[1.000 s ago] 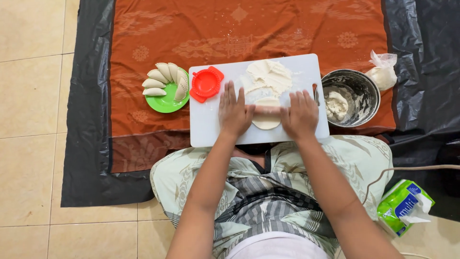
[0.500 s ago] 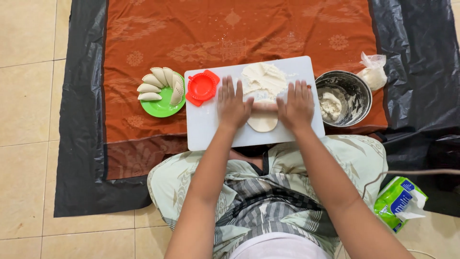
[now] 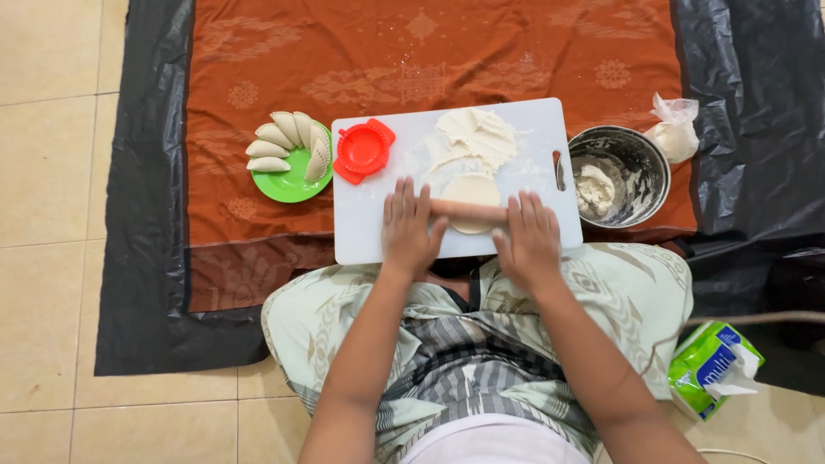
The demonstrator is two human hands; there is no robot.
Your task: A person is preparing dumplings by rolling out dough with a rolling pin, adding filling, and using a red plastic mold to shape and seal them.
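A wooden rolling pin [image 3: 468, 209] lies across a flat round of dough [image 3: 470, 190] on the white cutting board [image 3: 369, 232]. My left hand [image 3: 410, 228] presses flat on the pin's left end, fingers spread. On its right end rests my right hand [image 3: 528, 238], palm down. Behind the round sits a pile of rough dough [image 3: 473, 135] on floured board. A red dumpling press [image 3: 363, 149] lies at the board's left edge.
A green plate [image 3: 292, 182] with several folded dumplings stands left of the board. A steel bowl [image 3: 625, 167] of flour is on the right, a knotted plastic bag [image 3: 673, 133] behind it. An orange cloth over black sheeting covers the tiled floor. A green-and-blue packet [image 3: 710, 365] lies near my right knee.
Both hands have drawn the rolling pin back toward me over the dough round. The camera view shifted slightly.
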